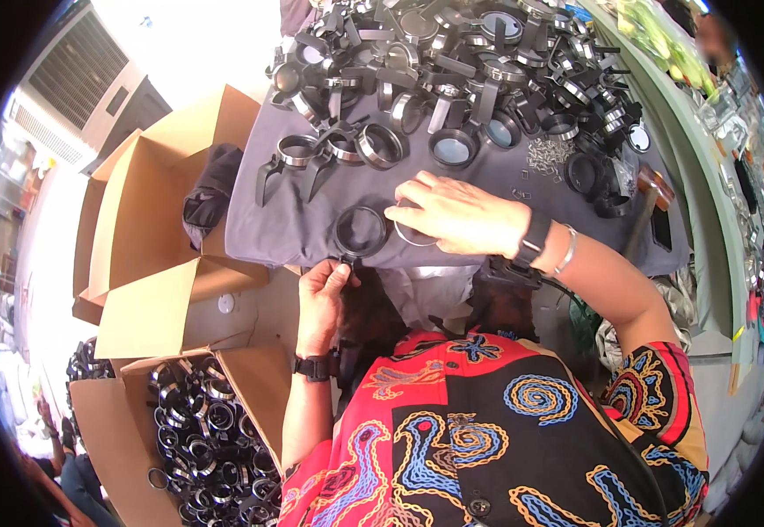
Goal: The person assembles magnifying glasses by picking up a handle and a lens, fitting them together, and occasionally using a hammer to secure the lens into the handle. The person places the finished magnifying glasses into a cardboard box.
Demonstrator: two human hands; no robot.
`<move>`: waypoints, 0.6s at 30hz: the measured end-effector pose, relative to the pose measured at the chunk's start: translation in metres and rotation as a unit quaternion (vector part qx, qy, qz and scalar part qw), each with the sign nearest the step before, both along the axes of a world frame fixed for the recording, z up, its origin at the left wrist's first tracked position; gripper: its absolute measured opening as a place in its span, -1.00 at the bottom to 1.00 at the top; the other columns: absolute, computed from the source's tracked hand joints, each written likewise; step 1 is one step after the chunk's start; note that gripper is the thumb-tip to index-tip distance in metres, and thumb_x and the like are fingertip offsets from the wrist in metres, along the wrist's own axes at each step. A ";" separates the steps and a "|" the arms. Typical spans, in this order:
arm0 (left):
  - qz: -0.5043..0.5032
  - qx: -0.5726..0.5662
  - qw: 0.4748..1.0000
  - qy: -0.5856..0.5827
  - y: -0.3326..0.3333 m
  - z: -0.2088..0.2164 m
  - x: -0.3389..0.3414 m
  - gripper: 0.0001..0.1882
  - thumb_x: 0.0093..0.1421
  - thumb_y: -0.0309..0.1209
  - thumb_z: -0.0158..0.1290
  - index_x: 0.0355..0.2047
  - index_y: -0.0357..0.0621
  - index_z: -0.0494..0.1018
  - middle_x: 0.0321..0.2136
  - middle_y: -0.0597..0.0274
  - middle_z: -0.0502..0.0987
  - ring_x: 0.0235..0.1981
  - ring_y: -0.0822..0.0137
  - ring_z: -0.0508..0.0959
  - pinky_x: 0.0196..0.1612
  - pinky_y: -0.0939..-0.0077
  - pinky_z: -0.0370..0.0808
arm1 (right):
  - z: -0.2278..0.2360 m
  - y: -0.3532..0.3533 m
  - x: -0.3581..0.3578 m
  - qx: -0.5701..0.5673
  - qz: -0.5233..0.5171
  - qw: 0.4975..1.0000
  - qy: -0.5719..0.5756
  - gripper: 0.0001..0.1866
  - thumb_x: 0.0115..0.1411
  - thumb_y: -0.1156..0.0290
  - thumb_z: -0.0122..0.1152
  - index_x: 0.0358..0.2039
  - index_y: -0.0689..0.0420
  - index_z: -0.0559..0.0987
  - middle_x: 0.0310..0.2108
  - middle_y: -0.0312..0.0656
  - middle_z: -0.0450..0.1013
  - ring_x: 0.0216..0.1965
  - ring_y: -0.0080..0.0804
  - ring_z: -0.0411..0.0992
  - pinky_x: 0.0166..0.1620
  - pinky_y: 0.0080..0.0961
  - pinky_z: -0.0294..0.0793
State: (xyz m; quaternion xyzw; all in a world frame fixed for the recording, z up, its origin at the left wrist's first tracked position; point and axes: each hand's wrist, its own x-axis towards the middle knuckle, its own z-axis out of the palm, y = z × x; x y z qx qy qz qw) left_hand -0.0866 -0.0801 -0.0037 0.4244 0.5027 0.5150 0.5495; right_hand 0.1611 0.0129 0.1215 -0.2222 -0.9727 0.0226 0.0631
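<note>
My left hand (320, 300) pinches the short stem of a round black ring-shaped part (340, 232) at the table's near edge. Just right of that part, my right hand (463, 213) has its fingers curled over a thin silvery metal ring (414, 241). The two rings are close together; whether they touch, I cannot tell. Beyond them stand several black round parts with flat handles and metal bands, among them one lying on its side (380, 146) and one with a pale bluish disc inside (452, 147).
A large heap of similar black parts (487, 66) covers the far side of the grey cloth-covered table (289, 230). Small metal clips (550, 158), a hammer (654, 189) and a black phone-like slab (661, 228) lie right. Cardboard boxes (127, 220) stand left; the lower box (105, 413) holds black ringed parts.
</note>
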 end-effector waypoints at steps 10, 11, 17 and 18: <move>-0.010 -0.015 0.999 -0.040 -0.004 0.011 0.002 -0.80 0.28 -0.41 0.05 -0.48 -0.23 0.47 -0.53 0.34 0.53 -0.48 0.59 0.36 -0.35 0.65 0.28 | 0.034 -0.034 -0.007 0.170 0.031 0.973 0.151 -0.50 -0.02 0.47 0.23 0.00 0.20 0.45 -0.10 -0.10 0.34 -0.07 -0.15 0.37 -0.10 -0.36 0.53; -0.009 -0.013 0.999 -0.041 -0.004 0.011 0.002 -0.80 0.28 -0.41 0.05 -0.48 -0.23 0.47 -0.53 0.34 0.53 -0.48 0.59 0.36 -0.34 0.64 0.28 | 0.032 -0.034 -0.008 0.152 0.020 0.977 0.150 -0.51 -0.02 0.46 0.24 -0.01 0.23 0.44 -0.12 -0.09 0.35 -0.07 -0.13 0.37 -0.11 -0.36 0.53; -0.001 0.013 1.000 -0.001 -0.002 0.007 0.003 -0.75 0.33 -0.36 -0.02 -0.48 -0.21 0.46 -0.53 0.27 0.54 -0.77 0.65 0.26 -0.73 0.72 0.16 | 0.013 -0.018 -0.040 -0.114 -0.084 0.982 0.124 -0.34 -0.17 0.43 0.42 0.02 0.23 0.46 -0.14 0.04 0.38 -0.07 0.02 0.40 -0.03 -0.20 0.47; 0.000 -0.007 1.000 -0.006 -0.003 0.014 0.005 -0.76 0.32 -0.37 -0.01 -0.48 -0.22 0.46 -0.54 0.30 0.53 -0.70 0.64 0.27 -0.65 0.71 0.17 | 0.008 -0.014 -0.047 -0.114 -0.084 0.982 0.123 -0.37 -0.17 0.42 0.41 0.00 0.23 0.46 -0.19 0.04 0.40 -0.09 0.04 0.41 -0.05 -0.18 0.48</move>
